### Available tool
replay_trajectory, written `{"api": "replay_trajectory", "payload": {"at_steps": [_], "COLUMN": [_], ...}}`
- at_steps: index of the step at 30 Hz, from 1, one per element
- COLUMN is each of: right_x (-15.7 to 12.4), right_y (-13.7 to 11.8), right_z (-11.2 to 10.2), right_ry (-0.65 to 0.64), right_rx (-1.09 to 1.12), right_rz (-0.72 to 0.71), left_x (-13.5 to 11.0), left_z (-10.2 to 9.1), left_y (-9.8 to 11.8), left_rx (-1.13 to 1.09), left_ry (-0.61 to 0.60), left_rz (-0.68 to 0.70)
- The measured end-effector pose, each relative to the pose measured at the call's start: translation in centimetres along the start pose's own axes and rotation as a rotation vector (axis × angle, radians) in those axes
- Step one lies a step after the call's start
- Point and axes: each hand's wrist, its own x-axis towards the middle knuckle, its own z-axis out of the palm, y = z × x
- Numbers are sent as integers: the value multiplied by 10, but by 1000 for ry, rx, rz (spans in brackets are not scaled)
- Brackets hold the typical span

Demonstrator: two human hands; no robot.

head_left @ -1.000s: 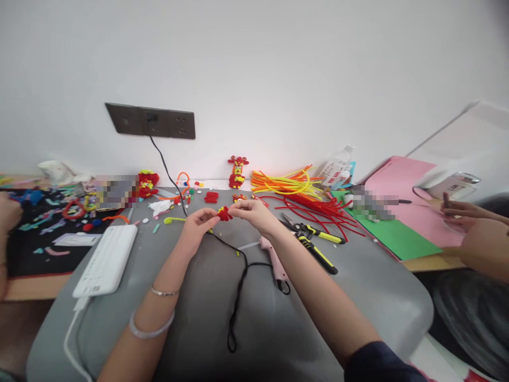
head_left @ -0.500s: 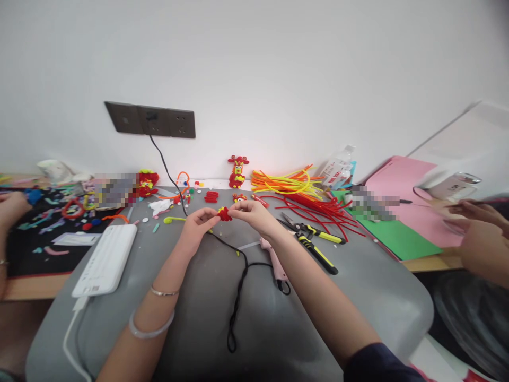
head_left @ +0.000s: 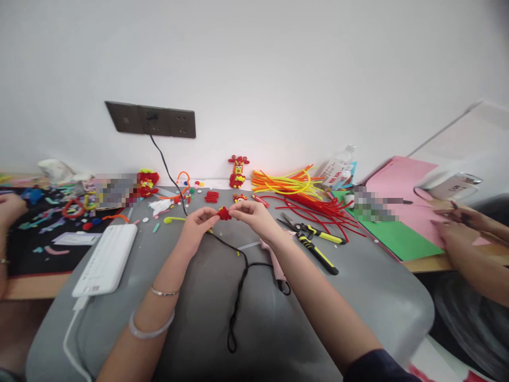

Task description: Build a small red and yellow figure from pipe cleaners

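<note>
Between my two hands is a small red fuzzy piece (head_left: 225, 213), held above the grey table (head_left: 318, 323). My left hand (head_left: 199, 225) pinches its left side, and my right hand (head_left: 250, 215) pinches its right side. Just behind it lies a small red and yellow figure part (head_left: 239, 198), partly covered by my right hand. Farther back, a red and yellow figure (head_left: 237, 172) with antler-like tops stands against the wall. Folded red pipe cleaner pieces (head_left: 211, 197) rest to the left of it. A pink glue gun (head_left: 277, 262) lies partly under my right forearm.
Pliers (head_left: 318, 254) with yellow-black handles lie on the right, before bundles of yellow-orange (head_left: 286, 180) and red pipe cleaners (head_left: 318, 207). A black cord (head_left: 240, 286) crosses the middle. A white power bank (head_left: 105, 260) sits left. Other people's hands (head_left: 461, 223) work at both sides.
The red piece has turned slightly between my fingers, so its yellow part no longer shows. At the right, another person's hands have moved left onto the pink sheet.
</note>
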Motion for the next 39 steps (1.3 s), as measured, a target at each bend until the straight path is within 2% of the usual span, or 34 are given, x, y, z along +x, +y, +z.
{"api": "replay_trajectory", "payload": {"at_steps": [6,10,23,39], "right_x": [-2,-5,-12,-19], "right_y": [-2,-6,-2,-4], "right_z": [3,5,13,21], "right_ry": [49,86,161,252], "right_rx": [-160,-252,-354,-550], "right_rz": [-134,-173,-240,-248], "left_x": [0,0,-1,-2], "left_z": [0,0,3,6], "left_y": [1,0,4,7], "left_rx": [2,4,32,68], "left_ry": [10,1,1,-13], "left_rz": [1,4,-3,35]}}
